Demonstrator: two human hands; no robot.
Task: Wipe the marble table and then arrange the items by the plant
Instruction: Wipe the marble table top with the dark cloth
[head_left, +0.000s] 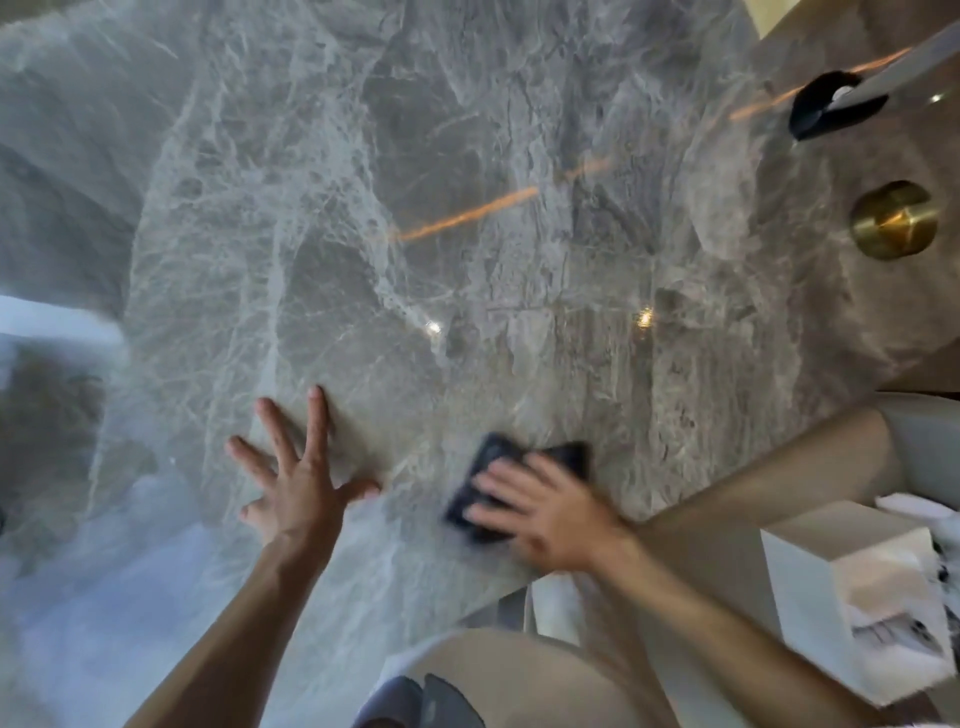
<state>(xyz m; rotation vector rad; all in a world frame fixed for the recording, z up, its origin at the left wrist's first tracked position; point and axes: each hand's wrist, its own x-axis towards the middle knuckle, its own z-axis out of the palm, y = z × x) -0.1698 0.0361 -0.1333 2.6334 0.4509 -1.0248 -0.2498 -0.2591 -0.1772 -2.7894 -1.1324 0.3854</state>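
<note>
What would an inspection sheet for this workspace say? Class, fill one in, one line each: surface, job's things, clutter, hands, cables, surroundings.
Surface: grey veined marble table, glossy, with light reflections.
Job's things: dark cloth lying on the marble near the front edge; no plant in view.
Clutter: round brass object and black object at the far right.
Hands: left hand flat on the marble, fingers spread; right hand pressing on the cloth, blurred.
Cables: nothing seen.
Surroundings: white box with papers on the right, below the table edge.
</note>
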